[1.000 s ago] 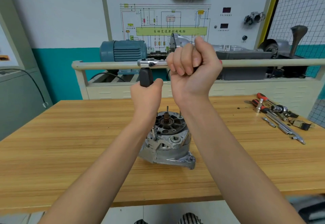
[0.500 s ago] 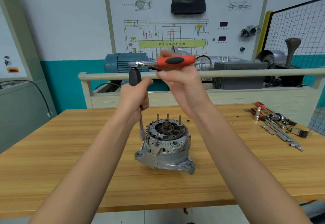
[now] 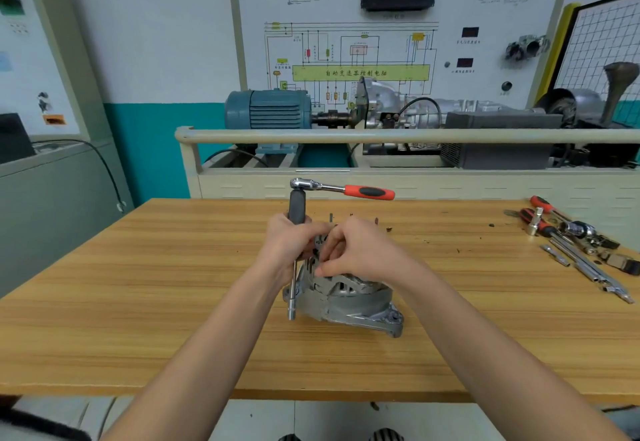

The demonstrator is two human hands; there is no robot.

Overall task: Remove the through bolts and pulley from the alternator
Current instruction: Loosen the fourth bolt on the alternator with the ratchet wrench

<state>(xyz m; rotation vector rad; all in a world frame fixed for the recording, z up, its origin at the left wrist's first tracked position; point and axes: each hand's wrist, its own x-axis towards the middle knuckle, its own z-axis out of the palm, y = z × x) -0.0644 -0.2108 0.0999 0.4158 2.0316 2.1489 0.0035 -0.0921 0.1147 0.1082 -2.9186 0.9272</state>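
Several loose tools (image 3: 575,243) lie on the wooden bench (image 3: 138,302), well off to the right of the right hand (image 3: 360,250). Both hands cover the alternator's (image 3: 353,298) top, so its bolts are mostly hidden. The left hand (image 3: 287,243) grips the ratchet's (image 3: 343,190) upright extension; right fingers curl over the grey housing, standing between them.

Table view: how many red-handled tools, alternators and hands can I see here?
Red-handled tools: 3, namely the ratchet and two loose drivers at the right
Alternators: 1, the alternator
Hands: 2, the left hand and the right hand
Total: 6
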